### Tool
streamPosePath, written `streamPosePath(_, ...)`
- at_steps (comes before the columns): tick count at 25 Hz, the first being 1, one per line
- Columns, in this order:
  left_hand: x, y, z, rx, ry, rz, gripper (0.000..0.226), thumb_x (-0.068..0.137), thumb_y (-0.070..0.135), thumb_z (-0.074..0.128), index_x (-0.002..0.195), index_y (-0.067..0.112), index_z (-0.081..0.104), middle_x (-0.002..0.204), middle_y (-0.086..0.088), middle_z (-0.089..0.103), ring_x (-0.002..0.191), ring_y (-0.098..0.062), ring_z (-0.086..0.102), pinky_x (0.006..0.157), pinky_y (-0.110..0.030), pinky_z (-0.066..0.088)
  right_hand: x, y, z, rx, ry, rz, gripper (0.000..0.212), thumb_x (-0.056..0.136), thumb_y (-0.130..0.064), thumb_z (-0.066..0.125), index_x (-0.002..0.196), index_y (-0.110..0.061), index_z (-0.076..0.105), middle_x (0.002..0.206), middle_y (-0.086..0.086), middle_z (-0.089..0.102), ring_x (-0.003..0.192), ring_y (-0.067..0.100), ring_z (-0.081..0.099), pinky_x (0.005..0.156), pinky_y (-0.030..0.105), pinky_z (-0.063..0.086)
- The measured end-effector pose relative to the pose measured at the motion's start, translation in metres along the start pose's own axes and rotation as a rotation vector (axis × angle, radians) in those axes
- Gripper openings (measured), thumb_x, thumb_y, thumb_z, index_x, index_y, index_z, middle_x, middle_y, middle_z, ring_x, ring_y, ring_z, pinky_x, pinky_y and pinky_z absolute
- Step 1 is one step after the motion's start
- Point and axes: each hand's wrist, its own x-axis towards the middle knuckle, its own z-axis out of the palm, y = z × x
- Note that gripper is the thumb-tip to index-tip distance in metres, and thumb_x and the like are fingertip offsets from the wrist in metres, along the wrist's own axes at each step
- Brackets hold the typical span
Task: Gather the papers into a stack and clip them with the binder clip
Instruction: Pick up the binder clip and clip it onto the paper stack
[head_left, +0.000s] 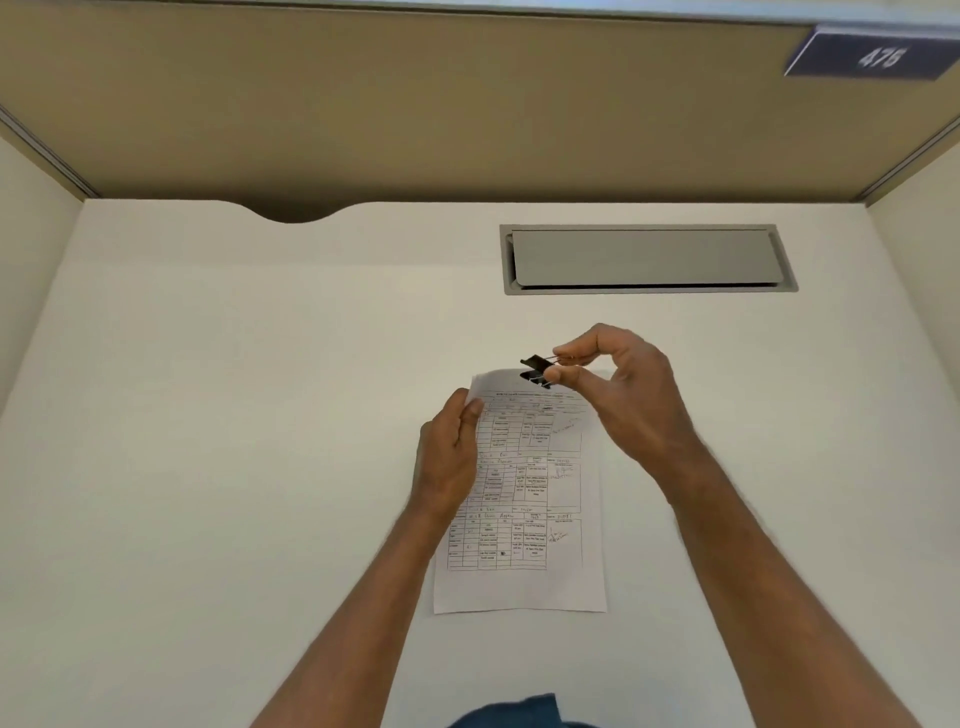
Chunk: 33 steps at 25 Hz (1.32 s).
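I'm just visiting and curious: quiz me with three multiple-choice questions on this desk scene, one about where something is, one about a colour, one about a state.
1. Where is the binder clip?
A. at the papers' far edge
B. lying on the desk beside the flap
C. at the near edge

2. What colour is the clip's body?
A. red
B. black
C. blue

3. What is the left hand doing?
A. resting flat on bare desk
B. pointing at the number sign
C. holding the papers' left edge

Answers: 1 A, the right hand pinches its wire handles there; 2 B, it shows dark black against the white sheet; 3 C, thumb and fingers curl round the edge.

papers (524, 499) on desk (234, 415), clip (536, 371) above
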Motion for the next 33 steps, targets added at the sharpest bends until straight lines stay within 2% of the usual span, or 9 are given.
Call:
streamPosePath(5, -0.022, 0.022, -0.003, -0.053, 0.009, 0.066, 0.028, 0.109, 0.031, 0.045, 0.106, 0.009, 0.062, 0.085, -0.018, 0.067, 0.065, -0.026, 0.057, 0.058, -0.051, 0.052, -0.002, -0.031, -0.013, -0.279, -0.014, -0.262, 0.023, 0.079, -0.043, 0.080, 0.097, -0.029, 0.074, 0.088, -0.032, 0.061, 0.104, -0.027, 0.040, 0.104, 0.031, 0.030)
streamPosePath(7, -0.029, 0.026, -0.005, -0.074, 0.008, 0.093, 0.028, 0.109, 0.032, 0.045, 0.107, 0.010, 0.062, 0.086, -0.020, 0.066, 0.067, -0.033, 0.058, 0.058, -0.054, 0.051, -0.003, -0.036, -0.014, -0.332, -0.032, -0.300, 0.023, 0.080, -0.044, 0.080, 0.096, -0.028, 0.074, 0.090, -0.029, 0.063, 0.102, -0.024, 0.043, 0.111, 0.034, 0.028)
streamPosePath(12, -0.043, 0.035, -0.009, -0.038, -0.010, 0.160, 0.022, 0.109, 0.034, 0.042, 0.106, 0.023, 0.061, 0.080, -0.010, 0.067, 0.065, -0.030, 0.059, 0.054, -0.053, 0.051, -0.005, -0.047, -0.015, -0.419, -0.104, -0.327, 0.022, 0.080, -0.045, 0.080, 0.095, -0.030, 0.073, 0.095, -0.017, 0.074, 0.100, 0.002, 0.062, 0.122, 0.039, 0.019)
streamPosePath(18, -0.051, 0.041, -0.013, 0.014, -0.003, 0.234, 0.025, 0.108, 0.037, 0.039, 0.118, 0.029, 0.061, 0.079, -0.011, 0.067, 0.067, -0.035, 0.056, 0.054, -0.050, 0.048, -0.009, -0.051, -0.012, -0.452, -0.193, -0.298, 0.022, 0.082, -0.046, 0.078, 0.099, -0.036, 0.070, 0.096, -0.021, 0.069, 0.103, -0.002, 0.058, 0.124, 0.037, 0.011)
streamPosePath(22, -0.055, 0.038, -0.014, 0.006, -0.027, 0.214, 0.037, 0.106, 0.046, 0.038, 0.117, 0.020, 0.061, 0.083, -0.013, 0.068, 0.071, -0.039, 0.060, 0.055, -0.055, 0.050, -0.008, -0.050, -0.012, -0.457, -0.317, -0.253, 0.028, 0.084, -0.046, 0.075, 0.110, -0.038, 0.068, 0.100, -0.025, 0.068, 0.104, -0.009, 0.056, 0.125, 0.041, 0.011)
streamPosePath(24, -0.058, 0.036, -0.015, -0.004, -0.038, 0.197, 0.041, 0.106, 0.049, 0.038, 0.116, 0.016, 0.060, 0.086, -0.016, 0.069, 0.073, -0.041, 0.062, 0.056, -0.057, 0.052, -0.011, -0.049, -0.010, -0.398, -0.353, -0.204, 0.031, 0.085, -0.044, 0.075, 0.115, -0.037, 0.067, 0.103, -0.025, 0.068, 0.104, -0.011, 0.057, 0.121, 0.041, 0.021)
streamPosePath(27, -0.063, 0.041, -0.018, -0.032, -0.050, 0.172, 0.034, 0.109, 0.038, 0.041, 0.114, 0.011, 0.061, 0.086, -0.013, 0.070, 0.073, -0.035, 0.065, 0.057, -0.057, 0.053, -0.018, -0.047, -0.007, -0.227, -0.390, -0.092, 0.039, 0.084, -0.042, 0.078, 0.120, -0.038, 0.065, 0.105, -0.021, 0.068, 0.101, -0.005, 0.061, 0.095, 0.028, 0.045)
streamPosePath(30, -0.062, 0.046, -0.023, -0.096, -0.029, 0.127, 0.030, 0.109, 0.031, 0.042, 0.107, 0.009, 0.062, 0.087, -0.015, 0.071, 0.077, -0.034, 0.067, 0.060, -0.057, 0.055, -0.022, -0.043, -0.013, -0.193, -0.387, -0.031, 0.059, 0.077, -0.052, 0.081, 0.130, -0.039, 0.057, 0.103, -0.016, 0.067, 0.093, 0.004, 0.064, 0.080, 0.024, 0.052)
streamPosePath(33, -0.057, 0.047, -0.034, -0.196, 0.019, 0.042, 0.030, 0.106, 0.037, 0.045, 0.101, 0.016, 0.065, 0.092, -0.018, 0.072, 0.086, -0.042, 0.068, 0.069, -0.060, 0.057, -0.025, -0.033, -0.028, -0.309, -0.334, 0.018, 0.059, 0.075, -0.059, 0.080, 0.127, -0.042, 0.058, 0.096, -0.015, 0.071, 0.085, 0.006, 0.068, 0.074, 0.029, 0.058)
